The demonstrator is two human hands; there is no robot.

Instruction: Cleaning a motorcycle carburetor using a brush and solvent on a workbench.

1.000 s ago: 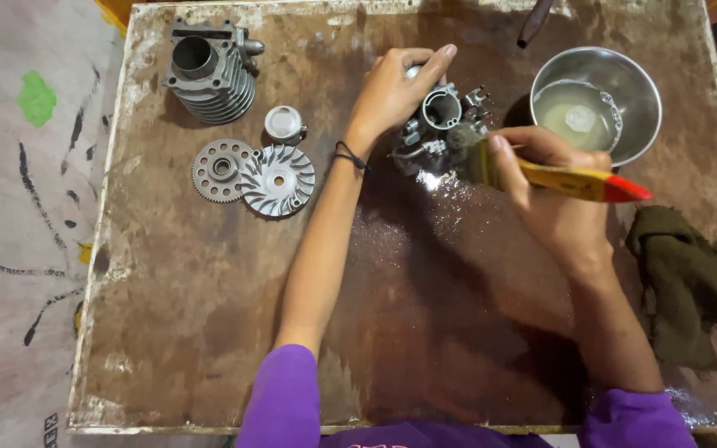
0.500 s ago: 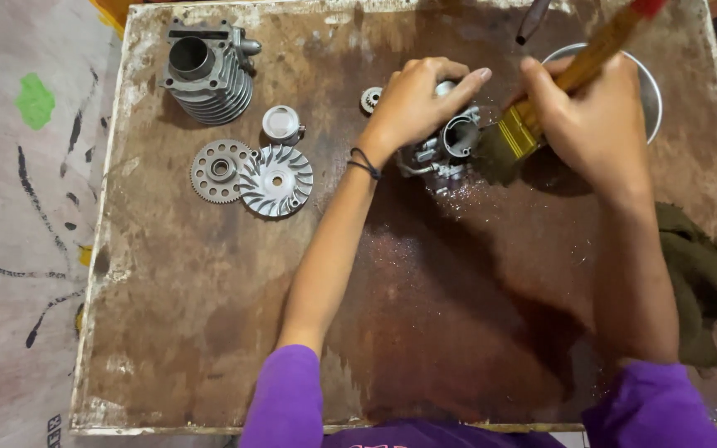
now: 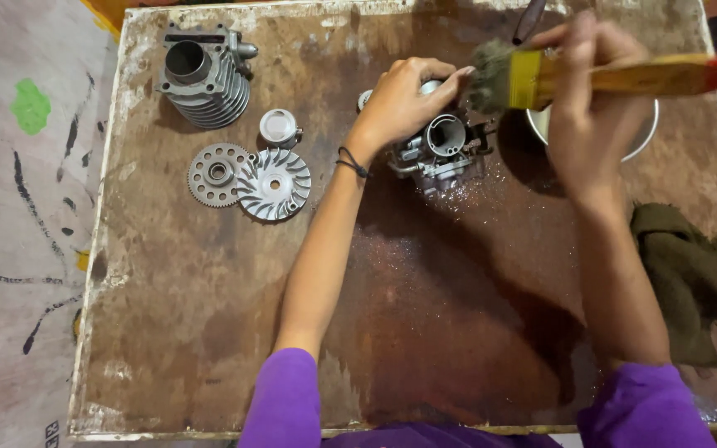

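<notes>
**At upper centre: brush over carburettor**

At upper centre of the frame, left hand (image 3: 404, 99) clamped over one metal carburettor (image 3: 446, 145) on the wet tabletop (image 3: 425, 315). At upper right, right hand (image 3: 587, 108) gripping one yellow-handled brush (image 3: 574, 76), bristles just beside the left fingertips. Both arms stretched forward. At upper left, one finned cylinder (image 3: 205, 75); below it, two round discs.

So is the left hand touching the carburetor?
Touching. The head view shows the left hand gripping the top of the carburetor, fingers wrapped over it.
</notes>
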